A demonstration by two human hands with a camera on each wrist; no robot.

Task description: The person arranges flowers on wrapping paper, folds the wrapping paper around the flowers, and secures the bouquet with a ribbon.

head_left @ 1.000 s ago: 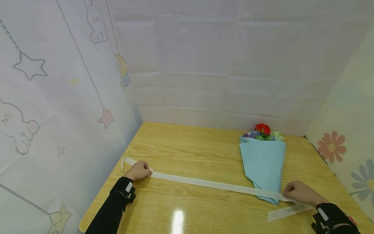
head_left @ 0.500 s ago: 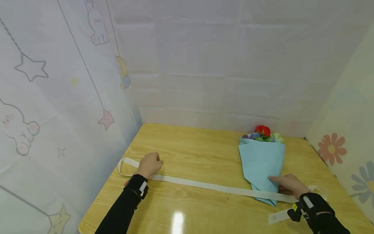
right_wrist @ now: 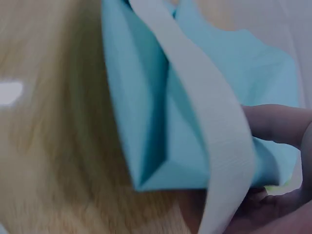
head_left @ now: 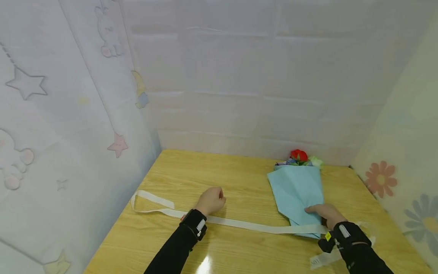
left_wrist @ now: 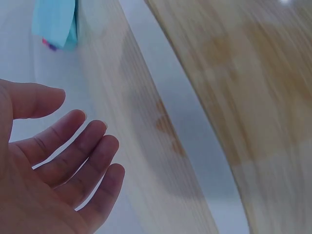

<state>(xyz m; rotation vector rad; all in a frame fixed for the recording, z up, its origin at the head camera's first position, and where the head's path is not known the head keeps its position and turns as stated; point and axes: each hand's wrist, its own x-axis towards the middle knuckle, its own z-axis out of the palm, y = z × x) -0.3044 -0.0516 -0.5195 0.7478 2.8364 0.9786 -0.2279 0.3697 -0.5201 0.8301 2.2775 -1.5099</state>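
While the right hand (head_left: 326,214) grips the bouquet (head_left: 295,186), the left hand (head_left: 210,200) hangs loose near the ribbon (head_left: 253,226)

Where the wood-grain desk (head_left: 212,167) nears its far right corner, the bouquet sits with its blooms toward the far edge and its narrow end toward the person. Wrapping (head_left: 299,205): light blue, folded to a taper. Blooms: one red flower (head_left: 299,155) at the top, small purple flowers (head_left: 282,163) to its left, a pale green flower (head_left: 315,161) to its right.

Right hand, thumb on the upper face of the wrapping, other fingers beneath, partly hidden; the bouquet is pinched between them near the narrow end. Whether that end is lifted off the desk, cannot tell.

Ribbon: off-white, long. It crosses the front of the wrapping at the narrow end, passing close by the right hand, and stretches leftward over the desk, behind the left wrist, into a loose loop near the left edge. A lettered ribbon end (head_left: 321,261) lies beside the right wrist; its print is too blurred to read in full.

Left hand, fingers relaxed and slightly bent, thumb standing apart, palm bare.

Both wrists carry black straps (head_left: 196,224); sleeves (head_left: 167,251) dark. Left wall sheet (head_left: 78,160) printed with stars and animals, right wall sheet (head_left: 407,133) with flowers.
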